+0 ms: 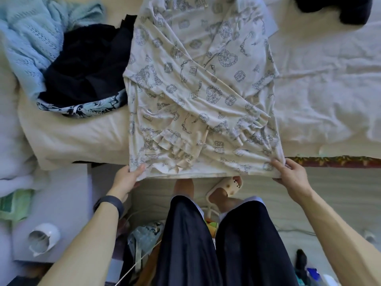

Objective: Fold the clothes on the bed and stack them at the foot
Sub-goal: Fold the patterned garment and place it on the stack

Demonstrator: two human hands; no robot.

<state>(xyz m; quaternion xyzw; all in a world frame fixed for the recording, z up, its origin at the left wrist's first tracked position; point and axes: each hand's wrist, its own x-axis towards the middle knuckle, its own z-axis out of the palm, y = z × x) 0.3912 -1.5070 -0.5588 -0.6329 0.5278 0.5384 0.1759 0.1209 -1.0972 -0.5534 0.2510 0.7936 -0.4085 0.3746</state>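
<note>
bed past both grips, printed top flat on it, sleeves crossed, stretching away from the pinched hem, dark clothes heap beyond the left grip, left hand and right hand each pinching a hem corner

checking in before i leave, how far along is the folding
Done: no folded stack shows anywhere. In hand: the printed top lies flat on the bed, sleeves crossed over its front, and the left hand and right hand grip its hem corners. Left: the dark clothes heap, the blue knit and a dark item at the far edge lie unfolded.
</note>
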